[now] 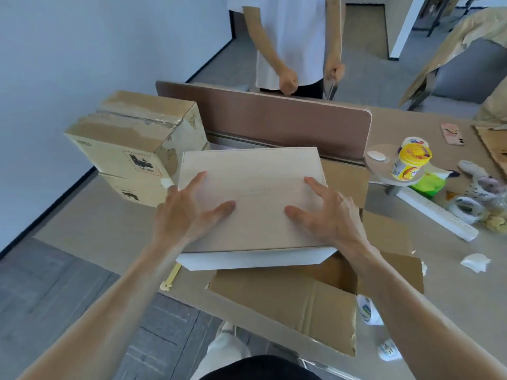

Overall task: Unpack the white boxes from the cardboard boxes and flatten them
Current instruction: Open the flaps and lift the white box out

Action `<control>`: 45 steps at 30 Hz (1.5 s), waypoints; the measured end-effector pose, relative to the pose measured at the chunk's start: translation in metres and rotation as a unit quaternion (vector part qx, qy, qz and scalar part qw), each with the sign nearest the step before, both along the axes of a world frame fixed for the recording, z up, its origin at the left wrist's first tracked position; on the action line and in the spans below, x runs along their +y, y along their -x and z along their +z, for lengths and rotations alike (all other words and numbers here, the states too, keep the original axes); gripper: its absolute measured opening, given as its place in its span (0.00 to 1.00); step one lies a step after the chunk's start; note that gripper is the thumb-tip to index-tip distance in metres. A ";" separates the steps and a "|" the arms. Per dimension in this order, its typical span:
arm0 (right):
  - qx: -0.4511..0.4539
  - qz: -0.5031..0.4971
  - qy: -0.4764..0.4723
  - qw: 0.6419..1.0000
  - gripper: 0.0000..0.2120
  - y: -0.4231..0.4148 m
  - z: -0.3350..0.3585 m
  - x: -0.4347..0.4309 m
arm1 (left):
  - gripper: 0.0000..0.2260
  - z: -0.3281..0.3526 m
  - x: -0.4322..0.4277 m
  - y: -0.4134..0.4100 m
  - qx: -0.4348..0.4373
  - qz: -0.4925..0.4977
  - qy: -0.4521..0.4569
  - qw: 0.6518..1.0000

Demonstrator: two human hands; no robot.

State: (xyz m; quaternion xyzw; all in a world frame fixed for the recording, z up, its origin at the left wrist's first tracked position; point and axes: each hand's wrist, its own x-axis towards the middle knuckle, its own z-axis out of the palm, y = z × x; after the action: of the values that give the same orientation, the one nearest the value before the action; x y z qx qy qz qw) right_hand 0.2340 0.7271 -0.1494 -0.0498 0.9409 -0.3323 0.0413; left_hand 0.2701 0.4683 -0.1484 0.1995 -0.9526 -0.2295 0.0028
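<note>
**White box under two spread hands**

White box [252, 171] lies flat beneath both hands, over the far part of an open cardboard box [301, 303]. A white flap shows along its near edge.

The left hand [186, 212] rests on the left half of the lid and the right hand [326, 215] on the right half. Each hand is spread wide, with its thumb and forefinger lying on top and pointing inward and away. The outer fingers reach the box's side edges, and I cannot tell whether they curl over them.

One white box is in view. The cardboard boxes number three: the open one near the person, with its flaps folded outward, and two closed cardboard boxes [131, 138] stacked at far left, just beside the white box.

All of them sit on a beige table [96, 229], and a brown divider panel [260, 116] runs along behind them. Beyond the panel stands a second person [290, 37] in a white shirt.

To the right lie a yellow-lidded jar [410, 165], a green packet [428, 185], a white power strip [439, 215], a phone [452, 134] and a crumpled scrap of paper [476, 262].
</note>
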 end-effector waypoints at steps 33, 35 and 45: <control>-0.122 -0.004 0.041 0.992 0.26 -0.006 -0.087 -0.373 | 0.44 -0.095 -0.361 -0.036 -0.046 0.165 -0.030 0.985; -0.137 -0.037 0.051 0.989 0.24 -0.009 -0.098 -0.390 | 0.43 -0.111 -0.383 -0.026 -0.068 0.140 -0.031 0.987; -0.166 -0.111 0.059 0.978 0.23 -0.010 -0.141 -0.449 | 0.46 -0.160 -0.450 0.024 -0.103 0.064 -0.072 0.990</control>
State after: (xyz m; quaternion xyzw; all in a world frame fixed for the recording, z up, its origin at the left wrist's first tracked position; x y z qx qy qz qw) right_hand 0.2444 0.2776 -0.2902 0.1085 0.8993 -0.3938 0.1564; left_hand 0.2466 0.0186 -0.3086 0.2823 -0.9141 -0.2753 -0.0947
